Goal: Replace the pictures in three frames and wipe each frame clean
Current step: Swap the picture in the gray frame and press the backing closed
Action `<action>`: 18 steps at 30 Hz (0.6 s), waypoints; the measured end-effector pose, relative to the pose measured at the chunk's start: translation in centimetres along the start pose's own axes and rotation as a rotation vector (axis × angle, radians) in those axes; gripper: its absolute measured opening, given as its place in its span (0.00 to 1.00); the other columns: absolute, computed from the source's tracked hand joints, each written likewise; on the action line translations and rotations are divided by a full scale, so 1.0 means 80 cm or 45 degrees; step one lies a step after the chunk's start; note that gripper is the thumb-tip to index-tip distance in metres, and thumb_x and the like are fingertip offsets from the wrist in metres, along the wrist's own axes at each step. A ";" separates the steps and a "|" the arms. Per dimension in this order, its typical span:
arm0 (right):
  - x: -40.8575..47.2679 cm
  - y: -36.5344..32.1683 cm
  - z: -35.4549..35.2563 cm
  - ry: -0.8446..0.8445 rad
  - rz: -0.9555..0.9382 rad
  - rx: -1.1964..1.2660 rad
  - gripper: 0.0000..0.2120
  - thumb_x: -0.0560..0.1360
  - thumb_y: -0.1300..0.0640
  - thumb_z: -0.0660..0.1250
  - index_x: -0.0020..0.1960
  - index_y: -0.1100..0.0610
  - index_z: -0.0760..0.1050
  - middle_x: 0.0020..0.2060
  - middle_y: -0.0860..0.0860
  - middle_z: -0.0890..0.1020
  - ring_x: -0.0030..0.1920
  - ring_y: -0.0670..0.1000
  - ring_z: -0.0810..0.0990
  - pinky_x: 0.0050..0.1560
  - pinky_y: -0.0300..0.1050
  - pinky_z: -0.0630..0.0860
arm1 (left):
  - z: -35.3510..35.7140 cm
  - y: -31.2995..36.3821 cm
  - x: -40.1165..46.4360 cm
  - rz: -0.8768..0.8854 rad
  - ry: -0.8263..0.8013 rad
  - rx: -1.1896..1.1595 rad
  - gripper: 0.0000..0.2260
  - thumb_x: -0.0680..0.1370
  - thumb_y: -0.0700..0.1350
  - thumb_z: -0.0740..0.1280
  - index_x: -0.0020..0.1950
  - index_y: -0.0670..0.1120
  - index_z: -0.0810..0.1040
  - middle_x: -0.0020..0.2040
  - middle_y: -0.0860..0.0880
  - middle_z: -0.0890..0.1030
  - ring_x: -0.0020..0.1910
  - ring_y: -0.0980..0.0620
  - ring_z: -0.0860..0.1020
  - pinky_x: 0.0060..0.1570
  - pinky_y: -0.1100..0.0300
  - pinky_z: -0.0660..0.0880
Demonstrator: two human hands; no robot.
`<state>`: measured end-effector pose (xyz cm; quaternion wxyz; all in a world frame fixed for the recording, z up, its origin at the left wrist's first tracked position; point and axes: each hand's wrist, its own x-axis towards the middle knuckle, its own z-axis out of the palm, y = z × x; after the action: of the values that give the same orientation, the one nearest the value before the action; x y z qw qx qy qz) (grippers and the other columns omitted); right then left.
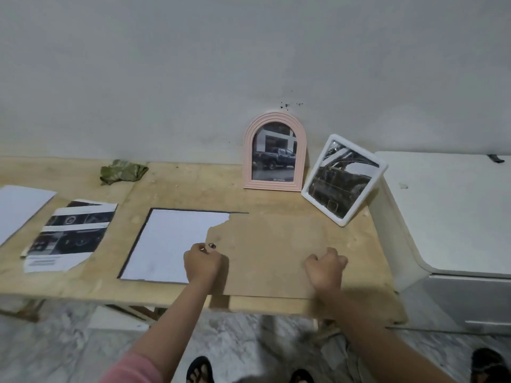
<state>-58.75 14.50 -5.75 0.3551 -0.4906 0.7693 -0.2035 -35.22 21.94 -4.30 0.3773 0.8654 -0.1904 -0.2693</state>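
Note:
A large dark-edged frame lies flat on the wooden table with a white sheet inside it. A brown backing board with a broken upper left corner covers the frame's right part. My left hand grips the board's left edge with curled fingers, beside a small metal hanger ring. My right hand rests on the board's middle with curled fingers, holding nothing. A pink arched frame and a white rectangular frame stand at the back, each showing a vehicle picture.
A crumpled green cloth lies at the back left. A printed picture sheet and a blank white paper lie on the table's left. A white cabinet stands against the table's right end. The wall is close behind.

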 end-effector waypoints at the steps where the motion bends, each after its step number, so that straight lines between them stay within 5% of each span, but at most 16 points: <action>1: -0.008 -0.012 0.016 -0.001 -0.017 0.004 0.23 0.73 0.56 0.61 0.66 0.62 0.66 0.63 0.60 0.64 0.56 0.61 0.73 0.59 0.50 0.71 | -0.017 -0.004 0.013 0.014 -0.005 -0.003 0.08 0.73 0.39 0.63 0.51 0.43 0.76 0.54 0.41 0.77 0.43 0.46 0.75 0.44 0.56 0.72; 3: -0.023 -0.033 0.044 -0.009 -0.034 0.022 0.23 0.73 0.55 0.61 0.66 0.62 0.66 0.62 0.59 0.64 0.58 0.61 0.73 0.60 0.50 0.71 | -0.048 -0.012 0.035 0.056 -0.026 0.016 0.05 0.70 0.37 0.63 0.38 0.46 0.72 0.50 0.40 0.78 0.39 0.46 0.74 0.40 0.57 0.71; 8: -0.067 -0.088 0.122 0.001 -0.035 0.022 0.20 0.73 0.57 0.62 0.63 0.64 0.68 0.60 0.61 0.66 0.59 0.64 0.71 0.61 0.51 0.69 | -0.125 -0.039 0.107 0.210 -0.069 0.155 0.06 0.64 0.44 0.63 0.38 0.42 0.73 0.43 0.39 0.77 0.42 0.39 0.75 0.38 0.58 0.68; 11: -0.087 -0.111 0.163 0.025 -0.031 0.018 0.21 0.72 0.58 0.63 0.63 0.66 0.68 0.59 0.63 0.67 0.61 0.66 0.69 0.64 0.54 0.68 | -0.157 -0.046 0.134 0.236 -0.074 0.215 0.11 0.66 0.41 0.65 0.31 0.51 0.64 0.39 0.45 0.73 0.40 0.44 0.72 0.40 0.57 0.69; 18: -0.121 -0.135 0.209 0.143 -0.078 -0.034 0.24 0.69 0.62 0.67 0.64 0.68 0.71 0.57 0.66 0.71 0.56 0.68 0.71 0.59 0.53 0.68 | -0.183 -0.076 0.178 0.314 -0.131 0.352 0.07 0.68 0.41 0.68 0.43 0.41 0.75 0.44 0.44 0.76 0.46 0.42 0.75 0.44 0.51 0.74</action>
<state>-37.11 19.06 -6.42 0.2983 -0.5064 0.7753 -0.2311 -14.40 26.35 -5.17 0.2748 0.8641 -0.3493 -0.2364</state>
